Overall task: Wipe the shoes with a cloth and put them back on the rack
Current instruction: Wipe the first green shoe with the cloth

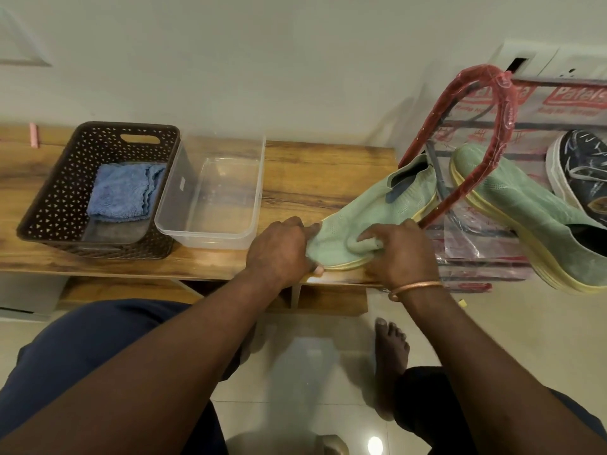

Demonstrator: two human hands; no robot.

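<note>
Green knit shoe (377, 208): slip-on form, fine mesh upper, pale yellow sole. It lies on its sole across the right end of the wooden bench (312, 172), heel towards the rack, toe at the front edge.

Left hand (279, 251): fingers curled round the toe end, thumb under the sole edge. Right hand (400, 254): fingers bent, pinching a bunched green cloth (363, 246) against the upper. The cloth matches the shoe closely in shade, so its outline is hard to separate. A copper-coloured bangle (417, 287) circles the right wrist.

Rack (502, 103): curved tubular frame in crinkled red plastic wrap, clear printed film over the shelves, just beside the bench end. A second green shoe (525, 218) rests on it, tilted, with a dark patterned shoe (581, 169) with a white sole behind.

Left of the hands on the bench: a clear rectangular plastic container (210, 236), touching a brown perforated basket (59, 192) that holds a folded blue terry cloth (121, 192).

Floor (328, 356): glossy pale tile.
</note>
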